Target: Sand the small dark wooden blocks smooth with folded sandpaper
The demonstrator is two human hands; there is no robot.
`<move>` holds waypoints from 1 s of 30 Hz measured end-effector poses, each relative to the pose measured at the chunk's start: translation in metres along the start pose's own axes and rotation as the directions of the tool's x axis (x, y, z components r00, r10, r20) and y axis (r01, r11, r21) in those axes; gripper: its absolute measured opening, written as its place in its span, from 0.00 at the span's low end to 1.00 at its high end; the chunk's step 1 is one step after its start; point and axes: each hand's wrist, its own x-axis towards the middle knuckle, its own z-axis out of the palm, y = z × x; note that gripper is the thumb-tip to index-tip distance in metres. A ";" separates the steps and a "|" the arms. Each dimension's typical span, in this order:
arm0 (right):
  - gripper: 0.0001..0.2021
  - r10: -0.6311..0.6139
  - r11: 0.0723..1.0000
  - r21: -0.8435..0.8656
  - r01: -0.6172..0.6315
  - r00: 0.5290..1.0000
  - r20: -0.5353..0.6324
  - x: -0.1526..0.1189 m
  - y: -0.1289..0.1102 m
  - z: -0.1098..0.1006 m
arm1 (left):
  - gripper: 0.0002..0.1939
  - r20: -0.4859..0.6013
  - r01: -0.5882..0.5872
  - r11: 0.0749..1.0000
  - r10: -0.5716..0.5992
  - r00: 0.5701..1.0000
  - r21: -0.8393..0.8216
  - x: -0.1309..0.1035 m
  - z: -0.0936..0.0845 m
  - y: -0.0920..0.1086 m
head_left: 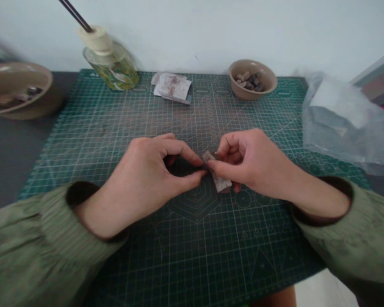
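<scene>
My left hand pinches a small dark piece between thumb and index fingertip; its shape is mostly hidden. Opposite it, my right hand grips a folded strip of worn, brown-stained sandpaper between thumb and fingers. The strip's left edge meets the dark piece at my left fingertips. Both hands are over the middle of a green cutting mat printed with a white grid.
Stained folded sheets lie at the back. A brown bowl of small chips stands right of them, and a larger bowl at far left. A reed diffuser bottle is at back left, a clear plastic bag at right.
</scene>
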 end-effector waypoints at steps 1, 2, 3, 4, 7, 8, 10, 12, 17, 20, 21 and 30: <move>0.14 0.007 1.000 0.001 -0.007 1.000 0.001 0.000 0.000 0.000 | 0.05 0.000 -0.003 1.000 0.003 1.000 -0.003 0.000 0.000 0.000; 0.14 0.011 1.000 0.004 -0.011 1.000 -0.009 0.000 0.000 -0.001 | 0.05 0.000 -0.005 1.000 0.005 1.000 -0.005 0.000 0.000 -0.001; 0.14 0.015 1.000 0.005 -0.014 1.000 -0.016 0.000 -0.001 -0.001 | 0.05 0.001 -0.007 1.000 0.007 1.000 -0.004 0.000 0.000 -0.001; 0.14 0.018 1.000 0.007 -0.018 1.000 -0.015 0.000 -0.001 -0.002 | 0.05 0.001 -0.009 1.000 0.009 1.000 0.000 0.000 0.000 -0.001; 0.13 0.036 0.999 0.007 -0.036 0.999 0.009 0.000 -0.001 -0.002 | 0.05 0.005 -0.005 1.000 0.005 1.000 0.001 0.000 0.000 -0.002; 0.13 0.031 0.999 0.011 -0.031 1.000 -0.003 0.001 -0.001 -0.002 | 0.05 0.006 -0.004 1.000 0.004 1.000 -0.005 0.000 0.000 -0.001; 0.13 0.022 1.000 0.015 -0.022 1.000 -0.021 0.000 -0.001 -0.002 | 0.05 0.010 -0.001 1.000 0.001 1.000 -0.012 0.000 -0.001 -0.001; 0.13 0.031 0.999 0.012 -0.031 1.000 -0.001 0.000 -0.001 -0.002 | 0.05 0.012 0.004 1.000 -0.004 1.000 -0.007 0.001 -0.001 -0.001; 0.15 0.034 0.999 0.020 -0.034 0.999 -0.004 0.000 0.000 -0.004 | 0.06 0.015 0.004 1.000 -0.004 1.000 0.011 0.000 -0.001 -0.003; 0.15 0.036 0.999 0.024 -0.037 0.999 0.028 0.000 0.001 -0.003 | 0.06 0.014 0.013 1.000 -0.013 1.000 0.000 0.000 0.000 -0.003; 0.15 0.026 0.999 0.021 -0.027 1.000 0.013 0.000 0.001 -0.003 | 0.06 0.011 0.013 1.000 -0.013 1.000 -0.007 0.000 0.000 -0.002; 0.13 0.012 1.000 0.014 -0.013 1.000 0.015 0.001 0.001 -0.003 | 0.06 0.018 0.019 1.000 -0.019 1.000 -0.002 0.000 0.000 0.000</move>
